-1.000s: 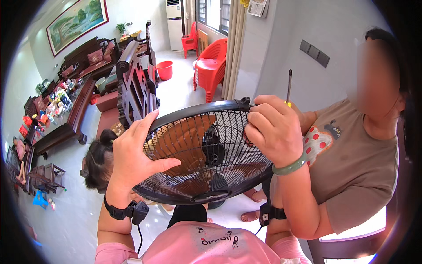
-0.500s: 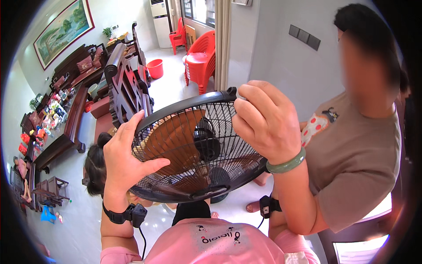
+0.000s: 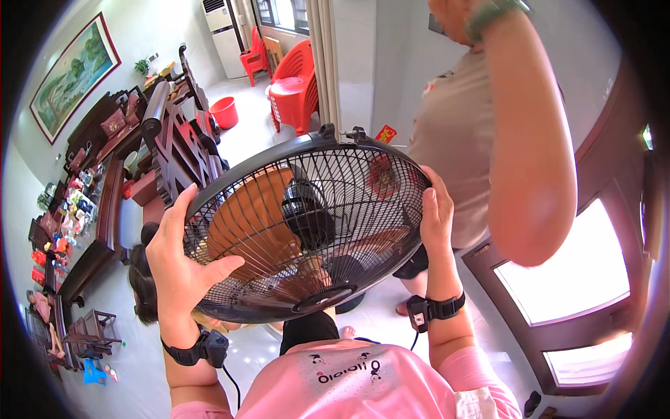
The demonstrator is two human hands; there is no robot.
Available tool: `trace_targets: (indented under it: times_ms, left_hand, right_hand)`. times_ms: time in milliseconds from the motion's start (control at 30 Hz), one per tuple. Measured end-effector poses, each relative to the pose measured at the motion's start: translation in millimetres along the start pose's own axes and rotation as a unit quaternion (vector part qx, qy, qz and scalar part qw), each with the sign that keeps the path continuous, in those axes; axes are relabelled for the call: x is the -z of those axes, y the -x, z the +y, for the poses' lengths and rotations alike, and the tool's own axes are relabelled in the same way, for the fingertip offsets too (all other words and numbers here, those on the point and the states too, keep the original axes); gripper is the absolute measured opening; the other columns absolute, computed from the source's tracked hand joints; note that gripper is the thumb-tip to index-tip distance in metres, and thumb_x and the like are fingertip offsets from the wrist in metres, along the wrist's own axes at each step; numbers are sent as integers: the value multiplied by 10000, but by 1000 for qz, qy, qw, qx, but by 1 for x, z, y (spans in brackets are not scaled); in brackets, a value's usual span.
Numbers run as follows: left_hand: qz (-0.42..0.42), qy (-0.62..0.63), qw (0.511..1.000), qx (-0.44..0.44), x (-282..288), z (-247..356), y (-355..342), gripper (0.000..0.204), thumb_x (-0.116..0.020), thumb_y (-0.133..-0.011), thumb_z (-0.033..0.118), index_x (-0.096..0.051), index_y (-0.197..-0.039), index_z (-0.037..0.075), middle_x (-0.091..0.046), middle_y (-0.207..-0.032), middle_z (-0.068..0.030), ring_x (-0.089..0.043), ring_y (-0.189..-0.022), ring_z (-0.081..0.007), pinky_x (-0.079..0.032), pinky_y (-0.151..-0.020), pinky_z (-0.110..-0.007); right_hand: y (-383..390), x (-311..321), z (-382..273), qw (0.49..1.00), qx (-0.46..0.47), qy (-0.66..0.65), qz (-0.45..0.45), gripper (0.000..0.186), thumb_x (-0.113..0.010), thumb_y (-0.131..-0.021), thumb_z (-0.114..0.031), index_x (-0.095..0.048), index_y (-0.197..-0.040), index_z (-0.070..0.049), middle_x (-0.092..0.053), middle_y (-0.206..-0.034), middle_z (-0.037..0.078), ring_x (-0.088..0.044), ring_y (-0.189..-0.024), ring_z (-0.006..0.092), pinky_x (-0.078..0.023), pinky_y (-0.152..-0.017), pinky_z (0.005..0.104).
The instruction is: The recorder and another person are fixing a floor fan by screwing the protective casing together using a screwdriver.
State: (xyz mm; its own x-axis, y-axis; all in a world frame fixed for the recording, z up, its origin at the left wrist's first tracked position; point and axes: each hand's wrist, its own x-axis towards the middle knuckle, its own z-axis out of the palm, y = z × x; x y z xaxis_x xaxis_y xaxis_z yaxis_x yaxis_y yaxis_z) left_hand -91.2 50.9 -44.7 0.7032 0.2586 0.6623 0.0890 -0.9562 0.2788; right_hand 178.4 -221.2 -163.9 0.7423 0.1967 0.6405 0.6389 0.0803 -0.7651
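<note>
I hold the fan [image 3: 303, 223] with both hands, raised in front of my pink shirt [image 3: 349, 384] and tilted. My left hand [image 3: 178, 255] grips its left side, fingers bent around the rim [image 3: 251, 164] and thumb stretched across the front of the wire cage [image 3: 363, 209]. My right hand [image 3: 436, 209] holds the opposite side, thumb pointing up and fingers against the rim. Through the wires I see a brown blade [image 3: 241, 220] and a black hub [image 3: 307, 213]; a dark round badge [image 3: 324, 299] sits near the lower edge, and a black clip [image 3: 357, 134] sticks up from the top of the rim. A black strap [image 3: 183, 353] circles my left wrist. On my right, close by, a co-worker's bent arm [image 3: 534, 160] is lifted, with a green bangle [image 3: 495, 15] at the wrist; I can't make out that hand. A dark-haired head [image 3: 143, 286] shows behind my left hand. Farther off stand a red bucket [image 3: 224, 113], stacked red chairs [image 3: 296, 87] and, to the left, a long dark worktop [image 3: 108, 209] crowded with small things.
</note>
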Motion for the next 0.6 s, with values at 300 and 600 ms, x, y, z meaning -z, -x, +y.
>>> trace_targets:
  times_ms: [300, 600]
  left_hand:
    - [15, 39, 999, -8, -3, -3, -2, 1042, -906, -620, 613, -563, -1382, -9, -707, -1134, -190, -721, -1023, -314, -550, -913, -384]
    - [19, 44, 999, -1, -10, -6, -1, 1051, -868, -647, 668, -558, -1389, -9, -702, -1154, -180, -714, -1035, -301, -546, -918, -384]
  right_hand:
    - [1, -1, 8, 998, -28, -52, 3, 427, -578, -1046, -315, -616, -1313, 16, -697, -1139, 93, -624, -1045, 160, -473, -975, 303]
    - [2, -3, 9, 999, -27, -39, 13, 422, -608, -1027, -319, -627, -1314, -10, -712, -1151, 100, -640, -1036, 171, -487, -959, 306]
